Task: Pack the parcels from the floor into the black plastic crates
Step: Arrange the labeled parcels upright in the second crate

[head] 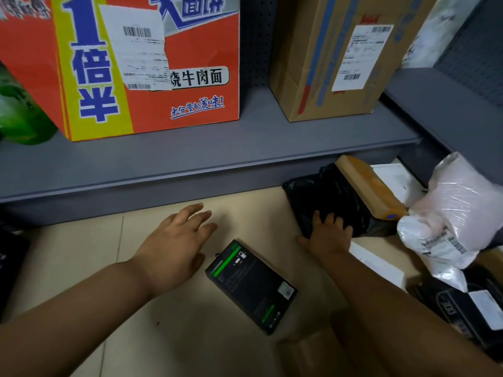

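Here, right hand (328, 235) fingers gripping crinkled black bag parcel (326, 197), left hand (174, 240) fingers spread

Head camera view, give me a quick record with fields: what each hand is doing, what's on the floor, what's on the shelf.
left hand: open, fingers spread above the floor, holding nothing
right hand: gripping the black bag parcel
floor between hands: black box with green stripes
floor at right: white bag parcel
shelf: orange carton, brown carton
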A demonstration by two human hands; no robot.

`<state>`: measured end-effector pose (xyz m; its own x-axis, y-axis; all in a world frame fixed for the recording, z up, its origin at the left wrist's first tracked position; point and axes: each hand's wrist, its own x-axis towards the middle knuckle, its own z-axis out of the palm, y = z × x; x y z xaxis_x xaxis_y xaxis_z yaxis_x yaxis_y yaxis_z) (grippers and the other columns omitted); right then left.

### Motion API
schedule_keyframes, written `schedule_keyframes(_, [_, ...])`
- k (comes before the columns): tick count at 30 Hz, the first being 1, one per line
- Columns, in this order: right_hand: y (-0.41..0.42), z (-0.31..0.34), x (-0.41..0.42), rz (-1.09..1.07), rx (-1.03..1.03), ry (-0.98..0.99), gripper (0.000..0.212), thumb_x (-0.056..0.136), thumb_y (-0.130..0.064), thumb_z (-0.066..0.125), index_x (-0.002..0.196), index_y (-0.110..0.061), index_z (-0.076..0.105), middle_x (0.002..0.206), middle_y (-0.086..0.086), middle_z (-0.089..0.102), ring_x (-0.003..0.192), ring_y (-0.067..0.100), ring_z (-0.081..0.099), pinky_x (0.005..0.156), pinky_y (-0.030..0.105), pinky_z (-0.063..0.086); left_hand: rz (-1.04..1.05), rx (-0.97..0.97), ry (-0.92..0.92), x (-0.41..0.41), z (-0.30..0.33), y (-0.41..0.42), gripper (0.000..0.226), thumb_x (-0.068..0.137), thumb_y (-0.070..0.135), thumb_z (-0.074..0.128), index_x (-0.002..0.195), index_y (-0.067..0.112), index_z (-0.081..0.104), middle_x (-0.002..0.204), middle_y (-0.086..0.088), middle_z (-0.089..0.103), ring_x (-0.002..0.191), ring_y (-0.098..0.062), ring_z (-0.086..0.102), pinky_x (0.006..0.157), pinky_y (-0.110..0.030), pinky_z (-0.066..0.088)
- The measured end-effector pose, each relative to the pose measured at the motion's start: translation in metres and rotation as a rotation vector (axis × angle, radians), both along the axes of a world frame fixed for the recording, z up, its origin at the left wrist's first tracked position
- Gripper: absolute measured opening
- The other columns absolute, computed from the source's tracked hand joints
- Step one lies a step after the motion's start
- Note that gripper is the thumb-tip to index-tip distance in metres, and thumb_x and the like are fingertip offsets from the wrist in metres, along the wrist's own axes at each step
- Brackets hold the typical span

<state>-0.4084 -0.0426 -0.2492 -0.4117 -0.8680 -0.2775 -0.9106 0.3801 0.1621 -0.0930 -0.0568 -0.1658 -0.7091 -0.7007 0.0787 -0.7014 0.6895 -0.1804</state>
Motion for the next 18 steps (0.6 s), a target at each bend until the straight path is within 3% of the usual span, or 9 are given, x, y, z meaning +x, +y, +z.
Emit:
schedule_keyframes(2, [-0.004, 0.010, -0.011, 0.131, -0.213, 0.123, 0.061, 0.087, -0.057, 0.048, 0.130, -0.015, 0.046, 0.126, 0.013, 0.048, 0.114, 0.031, 0.044, 0.089, 0.040, 0.034, -0.023, -0.012, 0.009, -0.011, -0.003, -0.002, 0.070, 0.042, 0.039, 0.087, 0.107, 0.019, 0.070, 0.114, -0.005, 0.067, 0.111, -0.028, 0.061, 0.079, -0.036, 0.055])
schedule_keyframes(4, [-0.008, 0.019, -0.030, 0.185, -0.388, 0.174, 0.043, 0.079, -0.041, 0.067, 0.108, -0.010, 0.057, 0.105, 0.014, 0.056, 0.097, 0.033, 0.051, 0.080, 0.040, 0.039, -0.048, -0.018, 0.030, -0.023, -0.005, -0.003, 0.070, 0.042, 0.040, 0.087, 0.107, 0.019, 0.071, 0.113, -0.005, 0.068, 0.110, -0.029, 0.062, 0.079, -0.036, 0.055])
schedule_keyframes(7, [-0.009, 0.021, -0.060, 0.124, -0.310, 0.163, 0.041, 0.071, -0.025, 0.075, 0.103, -0.005, 0.058, 0.098, 0.016, 0.057, 0.091, 0.032, 0.054, 0.077, 0.039, 0.043, -0.070, -0.027, 0.048, -0.038, -0.006, -0.003, 0.068, 0.042, 0.040, 0.087, 0.105, 0.018, 0.071, 0.113, -0.005, 0.068, 0.110, -0.028, 0.062, 0.079, -0.036, 0.055])
schedule_keyframes(9, [-0.006, 0.014, -0.076, 0.120, -0.270, 0.282, 0.046, 0.062, -0.019, 0.080, 0.099, -0.002, 0.061, 0.088, 0.015, 0.058, 0.081, 0.031, 0.054, 0.069, 0.037, 0.042, -0.085, -0.031, 0.066, -0.046, -0.006, -0.004, 0.067, 0.043, 0.038, 0.087, 0.105, 0.018, 0.071, 0.113, -0.005, 0.068, 0.110, -0.028, 0.062, 0.079, -0.037, 0.055])
schedule_keyframes(14, [-0.001, 0.010, -0.089, 0.156, -0.347, 0.551, 0.032, 0.074, -0.008, 0.049, 0.103, -0.001, 0.061, 0.086, 0.015, 0.057, 0.078, 0.030, 0.050, 0.071, 0.037, 0.035, -0.102, -0.036, 0.070, -0.053, -0.006, -0.003, 0.068, 0.043, 0.037, 0.087, 0.106, 0.019, 0.071, 0.113, -0.004, 0.068, 0.111, -0.028, 0.062, 0.079, -0.036, 0.054])
schedule_keyframes(18, [0.006, 0.017, -0.091, 0.080, -0.330, 0.514, 0.019, 0.061, -0.004, 0.068, 0.079, -0.004, 0.061, 0.076, 0.018, 0.058, 0.074, 0.032, 0.052, 0.071, 0.037, 0.029, -0.104, -0.039, 0.049, -0.048, -0.001, -0.001, 0.067, 0.042, 0.038, 0.087, 0.104, 0.019, 0.072, 0.111, -0.004, 0.068, 0.109, -0.028, 0.063, 0.078, -0.035, 0.055])
